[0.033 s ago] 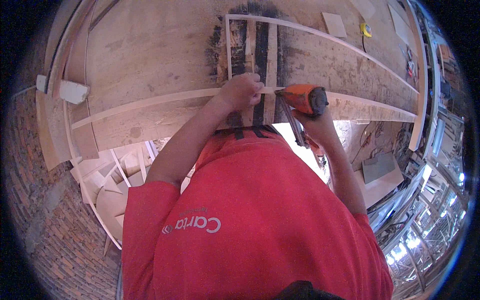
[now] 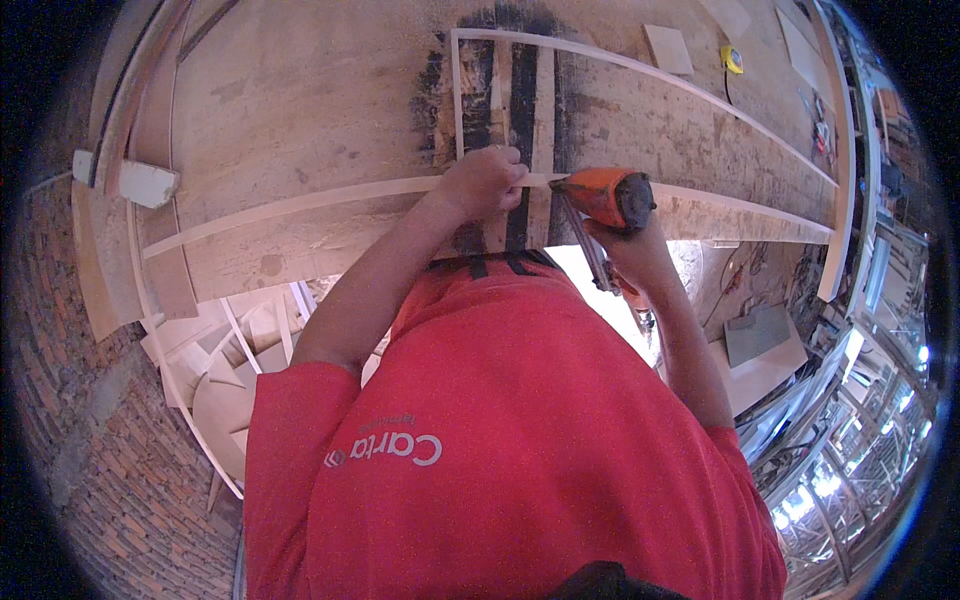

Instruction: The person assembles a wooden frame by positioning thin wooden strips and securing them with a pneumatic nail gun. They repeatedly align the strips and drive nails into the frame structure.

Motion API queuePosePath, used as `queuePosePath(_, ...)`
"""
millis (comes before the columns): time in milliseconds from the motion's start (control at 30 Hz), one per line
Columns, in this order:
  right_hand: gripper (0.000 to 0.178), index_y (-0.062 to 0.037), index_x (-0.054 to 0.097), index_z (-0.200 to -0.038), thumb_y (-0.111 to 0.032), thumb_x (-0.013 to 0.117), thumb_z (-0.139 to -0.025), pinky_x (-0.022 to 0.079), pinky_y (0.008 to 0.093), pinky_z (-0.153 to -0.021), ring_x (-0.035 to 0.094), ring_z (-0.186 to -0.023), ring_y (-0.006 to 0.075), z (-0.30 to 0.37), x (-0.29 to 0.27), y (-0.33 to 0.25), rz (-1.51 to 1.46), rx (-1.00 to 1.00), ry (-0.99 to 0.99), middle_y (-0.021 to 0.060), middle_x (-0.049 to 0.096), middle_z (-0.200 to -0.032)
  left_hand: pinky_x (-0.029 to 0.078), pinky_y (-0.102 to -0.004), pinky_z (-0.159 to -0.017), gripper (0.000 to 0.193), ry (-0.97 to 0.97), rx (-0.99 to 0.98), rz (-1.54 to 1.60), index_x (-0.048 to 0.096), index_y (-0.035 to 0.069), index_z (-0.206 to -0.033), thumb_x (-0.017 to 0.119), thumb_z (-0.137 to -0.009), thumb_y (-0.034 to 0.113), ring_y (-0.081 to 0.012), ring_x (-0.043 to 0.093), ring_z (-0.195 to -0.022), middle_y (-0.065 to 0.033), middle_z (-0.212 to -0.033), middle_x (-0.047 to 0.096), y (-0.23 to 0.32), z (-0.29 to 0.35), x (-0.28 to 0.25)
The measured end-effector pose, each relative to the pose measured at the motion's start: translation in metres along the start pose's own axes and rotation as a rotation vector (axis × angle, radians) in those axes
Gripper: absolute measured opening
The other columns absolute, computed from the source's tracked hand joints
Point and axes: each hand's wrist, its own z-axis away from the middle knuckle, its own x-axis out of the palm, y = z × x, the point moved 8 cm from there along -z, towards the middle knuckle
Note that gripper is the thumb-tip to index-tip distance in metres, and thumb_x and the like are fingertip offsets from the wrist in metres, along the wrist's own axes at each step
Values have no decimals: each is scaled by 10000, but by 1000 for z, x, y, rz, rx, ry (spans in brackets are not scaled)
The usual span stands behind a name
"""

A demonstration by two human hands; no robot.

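Note:
My left hand (image 2: 486,183) is closed around a long pale wooden strip (image 2: 310,205) that crosses the worktable (image 2: 300,110) near its front edge. Just right of it, my right hand (image 2: 636,250) grips an orange and black nail gun (image 2: 603,196) by its handle. The gun's narrow nose points left and sits against or very near the strip; exact contact cannot be made out. Beyond the strip lie a short upright piece (image 2: 458,95) and a slanting slat (image 2: 640,68), which meet at a corner. Both the slat and the strip run to a crosspiece (image 2: 840,180) at the right.
A yellow tape measure (image 2: 733,60) and a small flat board (image 2: 668,50) lie at the far right of the table. At the left edge sits a white block (image 2: 148,184). Wood offcuts (image 2: 225,400) are piled below left, beside a brick wall (image 2: 130,500).

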Motion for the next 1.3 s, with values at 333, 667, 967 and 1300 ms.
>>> queuePosePath(333, 405, -39, 690, -1240, -119, 811, -862, 559, 351, -823, 711, -922, 193, -1, -1, 1, 84, -4, 27, 78, 751, -1059, 527, -469, -923, 339, 252, 159, -182, 719, 78, -1075, 778, -780, 234, -322, 659, -1025, -122, -1104, 628, 13, 11, -24)
queuePosePath(667, 407, -79, 668, -1234, -179, 832, -875, 452, 268, -487, 555, -575, 89, 5, -17, 30, 31, -190, 220, -7, 653, -811, 515, -469, -928, 367, 370, -28, -139, 730, 125, -1125, 807, -778, 214, -313, 666, -1042, -100, -1075, 666, -34, 90, -63)
queuePosePath(967, 392, -87, 689, -1213, -183, 838, -863, 462, 276, -523, 564, -608, 91, 24, -9, 29, 4, -18, 270, -17, 630, -777, 507, -461, -887, 248, 353, 2, -145, 741, 114, -1004, 786, -780, 209, -297, 677, -957, -77, -973, 681, -21, 76, -55)
queuePosePath(1300, 443, -74, 673, -1256, -178, 842, -860, 496, 274, -575, 597, -674, 104, 29, 5, 12, -11, -126, 239, 1, 681, -880, 517, -465, -840, 153, 337, -12, -116, 707, 98, -873, 751, -763, 194, -297, 665, -913, -82, -890, 641, -21, 70, -52)
